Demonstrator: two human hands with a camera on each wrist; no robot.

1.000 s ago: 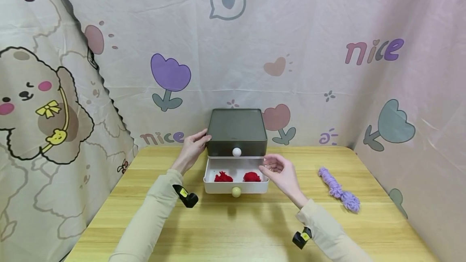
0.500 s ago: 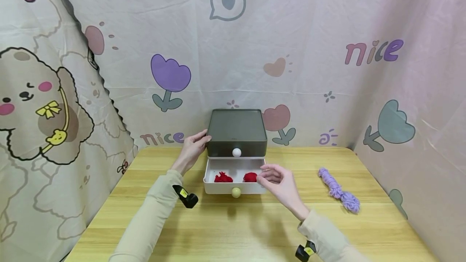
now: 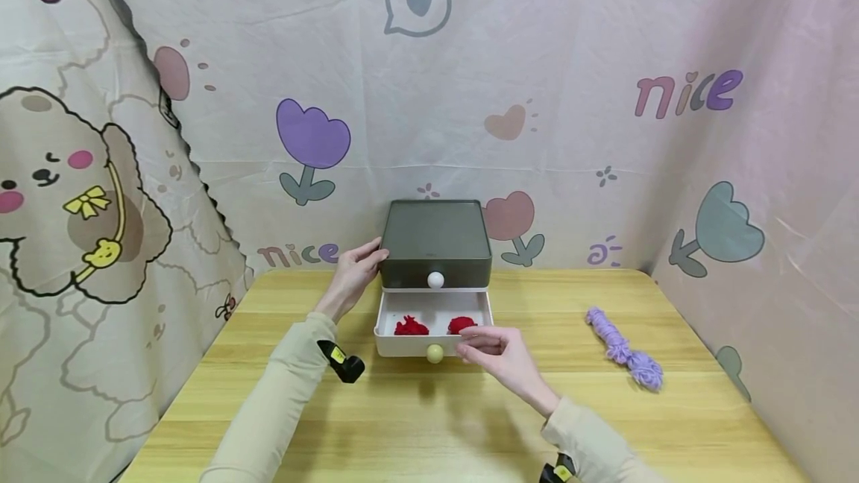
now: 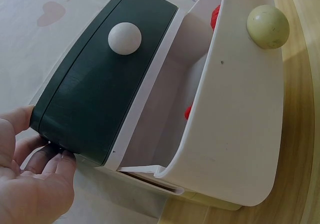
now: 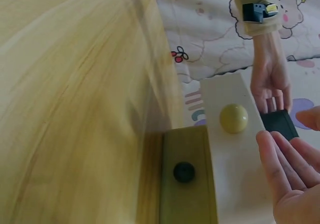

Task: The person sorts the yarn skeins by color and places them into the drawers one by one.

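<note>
A small drawer cabinet [image 3: 438,229] with a dark green top tier stands at the back of the table. Its white middle drawer [image 3: 403,347] is pulled out, and two red bundles [image 3: 411,326], apparently yarn, lie inside. My left hand [image 3: 352,274] holds the cabinet's upper left side; in the left wrist view its thumb lies at the top edge and its bent fingers touch the side. At the drawer's front right, my right hand [image 3: 506,360] has extended fingers [image 5: 272,156] close to the front panel, right of the pale yellow knob [image 3: 435,353]. Contact there is unclear.
A purple skein of yarn [image 3: 624,349] lies on the wooden table [image 3: 322,423] at the right. Below the white drawer sits an olive tier with a dark knob [image 5: 184,172]. A patterned cloth [image 3: 429,95] hangs close behind the cabinet.
My right hand has moved left and down, from the drawer's right edge to its front. My left hand stays on the cabinet. The drawer and red bundles have not visibly moved.
</note>
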